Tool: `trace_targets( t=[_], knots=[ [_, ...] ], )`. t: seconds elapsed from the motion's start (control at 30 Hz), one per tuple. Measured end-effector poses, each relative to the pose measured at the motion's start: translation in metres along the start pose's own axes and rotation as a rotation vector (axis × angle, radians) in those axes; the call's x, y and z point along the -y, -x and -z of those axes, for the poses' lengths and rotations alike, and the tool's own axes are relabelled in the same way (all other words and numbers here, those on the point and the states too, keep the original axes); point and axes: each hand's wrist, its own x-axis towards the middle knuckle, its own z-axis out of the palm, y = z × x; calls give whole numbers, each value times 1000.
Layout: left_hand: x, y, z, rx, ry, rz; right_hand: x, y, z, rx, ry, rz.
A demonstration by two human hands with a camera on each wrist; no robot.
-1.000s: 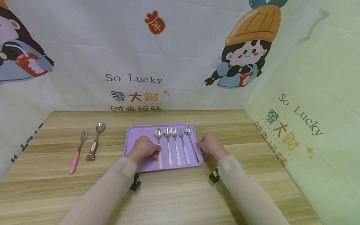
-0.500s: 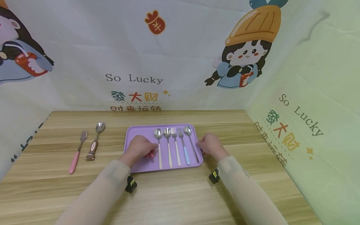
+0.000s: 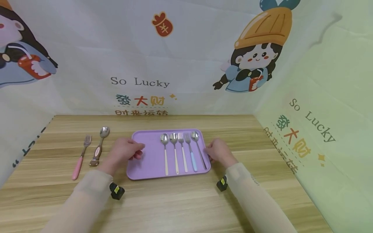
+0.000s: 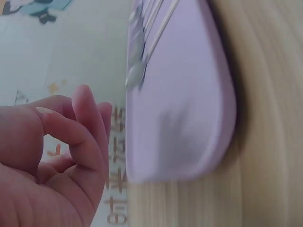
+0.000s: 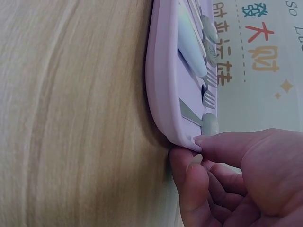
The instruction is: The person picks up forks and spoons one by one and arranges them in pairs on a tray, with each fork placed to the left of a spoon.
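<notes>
A purple tray (image 3: 150, 175) lies on the table, with spoons and forks side by side on its middle and right. Leftmost of them is a white-handled spoon (image 3: 165, 139); a blue-handled fork (image 3: 193, 161) lies farther right, beside a metal spoon (image 3: 195, 136) near the right rim. My right hand (image 3: 219, 151) pinches that right rim between thumb and fingers, as the right wrist view shows. Over the tray's left edge hovers my left hand (image 3: 124, 152), fingers loosely bent and nothing in them; in the left wrist view its shadow falls on the tray.
Left of the tray, a pink-handled fork (image 3: 77, 168) and a spoon with a brown bear-shaped handle (image 3: 97, 152) lie on the wooden table (image 3: 175, 207). A printed cloth (image 3: 192, 64) rises behind the table and along its sides.
My left hand has drawn away from the leftmost spoon's handle and moved left to the tray's left edge. The right hand has stayed at the right rim; the spoons and forks lie as before.
</notes>
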Motion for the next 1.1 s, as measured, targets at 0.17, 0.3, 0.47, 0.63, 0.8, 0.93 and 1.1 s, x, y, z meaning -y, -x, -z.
trace_targets(
  t=[0.17,0.3,0.47,0.63,0.8,0.93,1.1],
  knots=[
    [14,1,28,-35,-27,-13,-1,0,1,7,-6,2],
    [26,-2,52,-99,-57,-40,-1,-1,2,11,-10,-3],
    [44,-6,80,-167,-190,-48,-2,-2,3,12,-11,-8],
    [61,-10,99,-194,-342,-38,-2,-1,2,14,-10,0],
    [67,-11,107,-179,-423,-11,-2,-1,2,12,-8,-1],
    [68,-11,106,-158,-442,14,-2,0,1,16,-10,0],
    [68,-10,104,-137,-465,36,-1,-1,0,19,-4,-3]
  ],
)
